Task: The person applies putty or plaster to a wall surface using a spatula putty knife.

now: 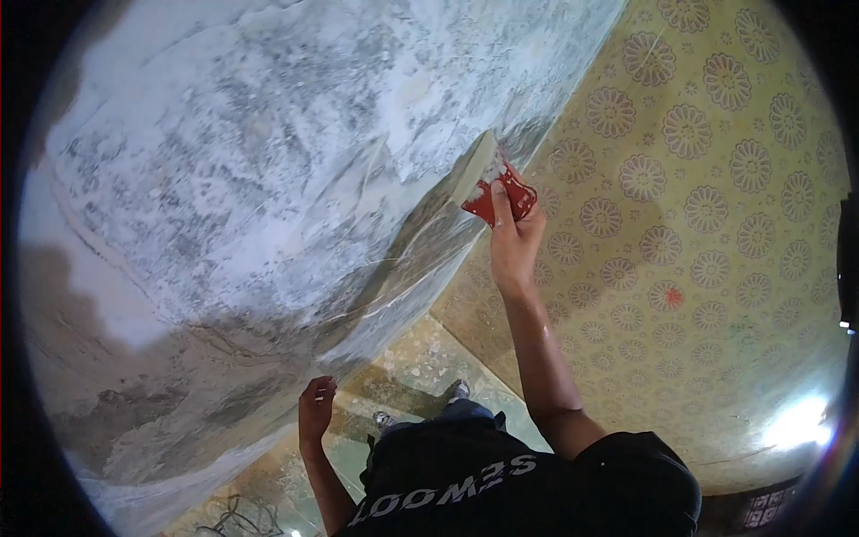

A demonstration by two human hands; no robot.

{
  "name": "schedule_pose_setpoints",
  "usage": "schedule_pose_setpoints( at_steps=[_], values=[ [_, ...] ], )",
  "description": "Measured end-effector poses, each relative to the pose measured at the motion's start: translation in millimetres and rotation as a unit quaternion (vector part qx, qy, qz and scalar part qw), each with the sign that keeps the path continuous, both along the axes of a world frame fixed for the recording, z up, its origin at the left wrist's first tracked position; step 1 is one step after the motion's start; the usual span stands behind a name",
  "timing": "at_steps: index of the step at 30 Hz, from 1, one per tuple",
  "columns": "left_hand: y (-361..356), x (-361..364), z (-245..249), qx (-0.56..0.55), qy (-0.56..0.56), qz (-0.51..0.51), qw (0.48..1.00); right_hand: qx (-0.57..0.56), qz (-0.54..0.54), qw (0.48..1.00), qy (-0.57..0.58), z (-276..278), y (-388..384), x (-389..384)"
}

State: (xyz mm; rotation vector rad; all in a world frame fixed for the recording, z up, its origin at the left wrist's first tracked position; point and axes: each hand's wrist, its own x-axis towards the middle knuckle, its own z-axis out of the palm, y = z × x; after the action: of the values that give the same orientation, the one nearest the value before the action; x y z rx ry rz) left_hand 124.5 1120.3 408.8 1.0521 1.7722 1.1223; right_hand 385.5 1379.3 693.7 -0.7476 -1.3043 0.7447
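My right hand (516, 243) grips a red putty knife (481, 206), the thumb lying along its back. The wide blade, smeared with pale filler, is up at the plastered wall (268, 161), near the corner with the patterned wall. White and grey patches of plaster cover that wall, and the knife's shadow falls on it. Low on the left, my left hand (316, 409) hangs close beside the wall's lower part, its fingers loosely bent and nothing visible in them.
A yellowish wall (707, 215) with round flower patterns meets the plastered wall at the right. The stained floor (416, 367) shows below, around my shoes (459, 390). Dark cables (237, 517) lie at the bottom left. A bright light (805, 422) glares at the right.
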Motion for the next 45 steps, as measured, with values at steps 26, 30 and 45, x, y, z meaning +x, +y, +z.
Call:
schedule_pose_setpoints(
  at_steps=[26, 30, 45],
  values=[
    [53.2, 50.8, 55.7, 0.184, -0.139, -0.106, 0.967, 0.161, 0.008, 0.954, -0.253, -25.9, -145.5, -144.1],
    [51.2, 76.3, 73.2, 0.21, -0.095, 0.012, 0.973, 0.219, 0.051, 0.921, -0.319, -33.5, -176.8, -171.2],
    [27.0, 128.4, 8.9, 0.167, -0.228, -0.129, 0.95, -0.007, 0.394, 0.912, 0.113, -68.4, -150.9, -50.7]
  ],
)
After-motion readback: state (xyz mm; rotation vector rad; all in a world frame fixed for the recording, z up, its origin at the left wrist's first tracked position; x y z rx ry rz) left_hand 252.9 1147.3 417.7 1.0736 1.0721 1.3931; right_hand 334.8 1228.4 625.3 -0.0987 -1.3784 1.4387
